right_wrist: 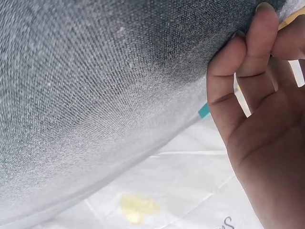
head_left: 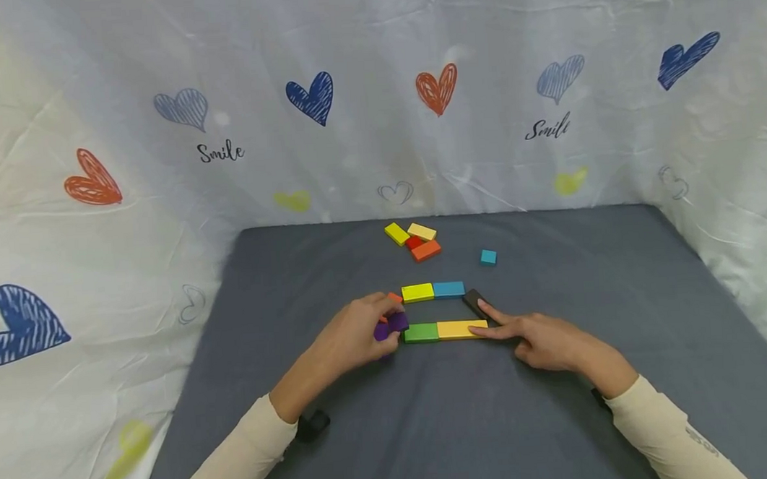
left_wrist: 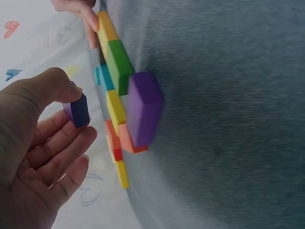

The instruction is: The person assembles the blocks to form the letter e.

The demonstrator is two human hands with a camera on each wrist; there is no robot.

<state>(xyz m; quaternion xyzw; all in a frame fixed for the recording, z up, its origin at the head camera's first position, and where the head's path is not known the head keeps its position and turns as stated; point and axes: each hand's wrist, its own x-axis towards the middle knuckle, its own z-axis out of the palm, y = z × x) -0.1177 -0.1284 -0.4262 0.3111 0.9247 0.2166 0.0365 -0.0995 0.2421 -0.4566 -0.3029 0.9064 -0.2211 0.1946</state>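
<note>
My left hand (head_left: 352, 334) pinches a dark purple block (left_wrist: 78, 110) between thumb and fingers, raised above the cloth. Just below it lies a second purple block (left_wrist: 145, 107), at the left end of a ring of flat blocks. The ring's near side is a green block (head_left: 421, 332) and a yellow-orange block (head_left: 456, 330); its far side is a yellow block (head_left: 417, 293) and a blue block (head_left: 448, 289). An orange block (left_wrist: 129, 138) is partly hidden by the left hand in the head view. My right hand (head_left: 548, 341) touches the black block (head_left: 475, 303) and the yellow-orange block with extended digits.
Toward the back lie a yellow block (head_left: 397, 234), a pale yellow block (head_left: 422, 232), a red block (head_left: 413, 243) and an orange block (head_left: 426, 250), bunched together. A small teal block (head_left: 488, 257) sits apart to their right. White printed fabric (head_left: 378, 146) hangs behind the grey-covered table (head_left: 393, 427).
</note>
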